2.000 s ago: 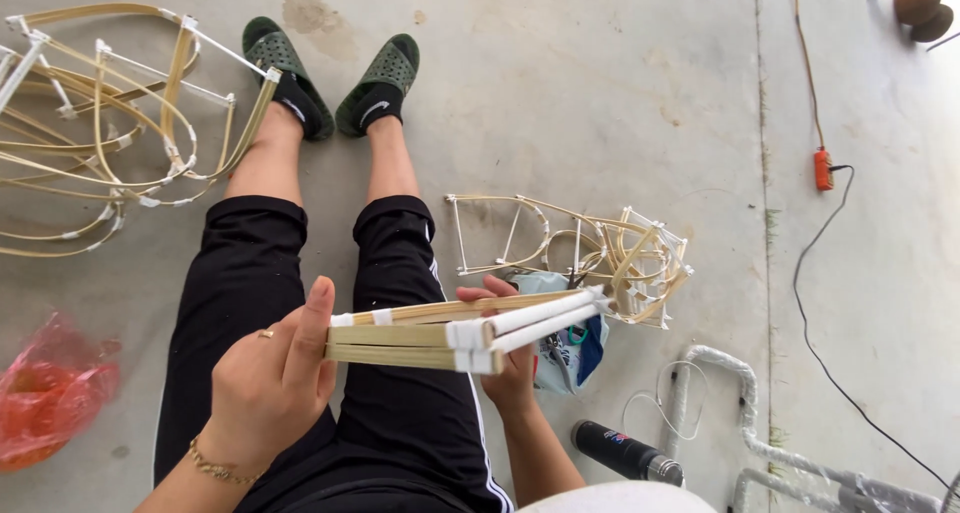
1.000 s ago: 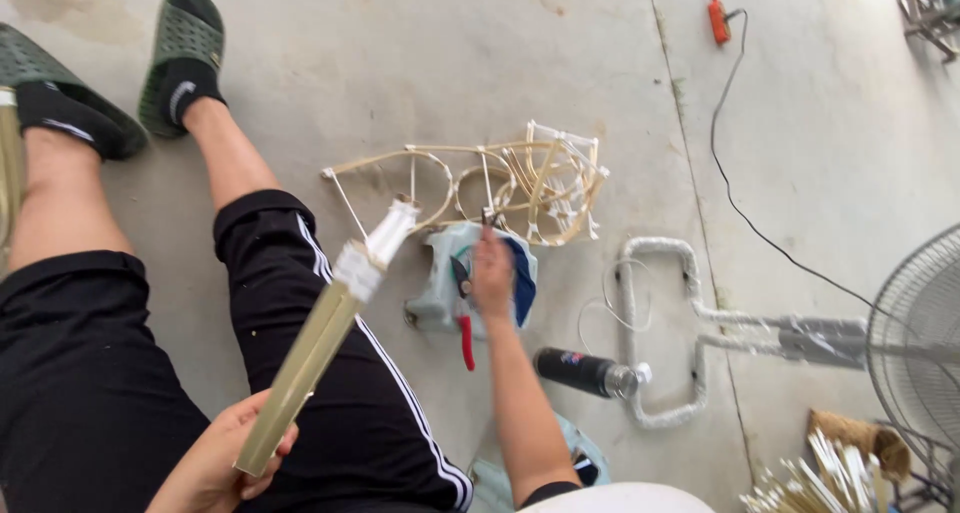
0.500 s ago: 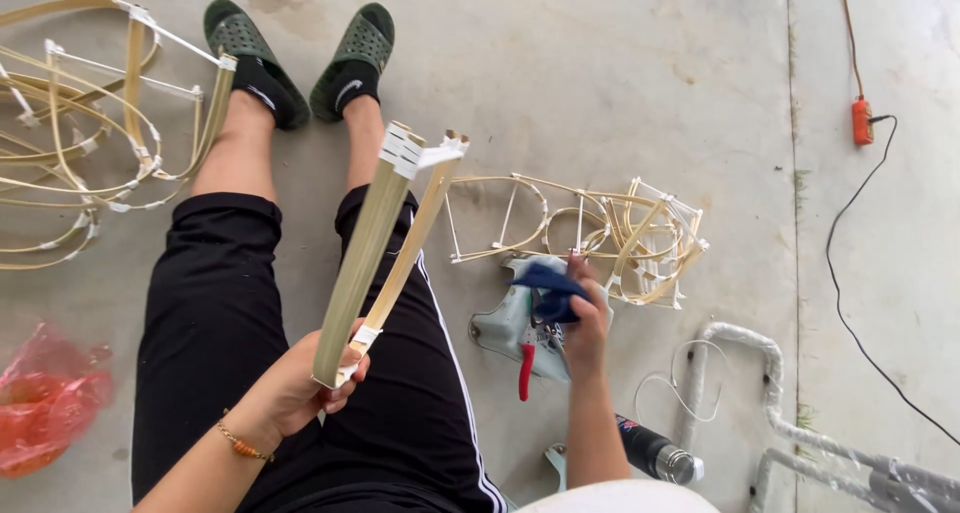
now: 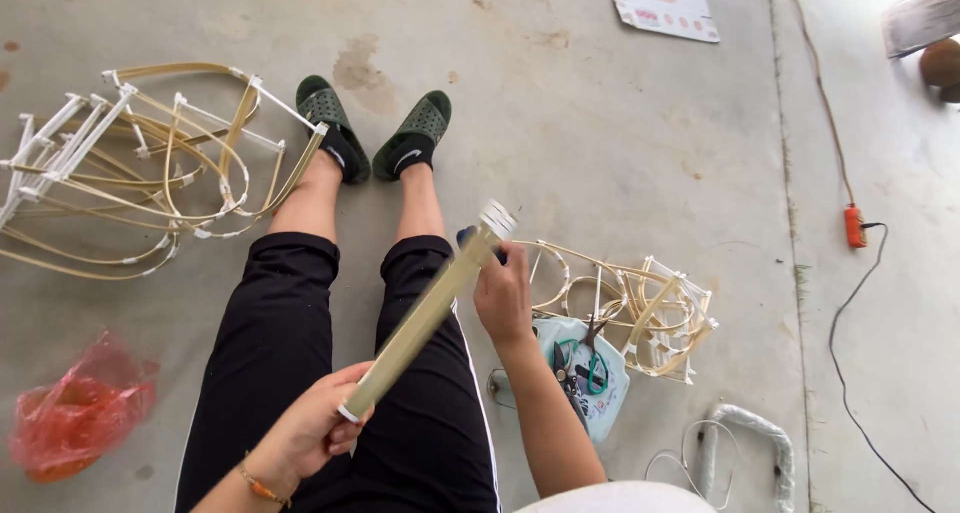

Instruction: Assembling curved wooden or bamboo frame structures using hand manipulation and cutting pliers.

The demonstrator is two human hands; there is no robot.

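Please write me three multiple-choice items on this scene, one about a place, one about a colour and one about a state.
1. Where does the red plastic bag lie?
A. On the floor by the person's left side
B. On the person's lap
C. Beside the orange plug

2. What colour are the slippers?
A. White
B. Dark green
C. Yellow

3. How is the bundle of bamboo strips held?
A. It lies flat on the floor
B. The left hand grips its lower end and the right hand is at its upper end
C. It is tucked inside the bamboo frame

Answers: 1 A, the bag rests on the concrete at the left edge. 2 B, both slippers are dark green. 3 B, the bundle slants up between the two hands above the lap.
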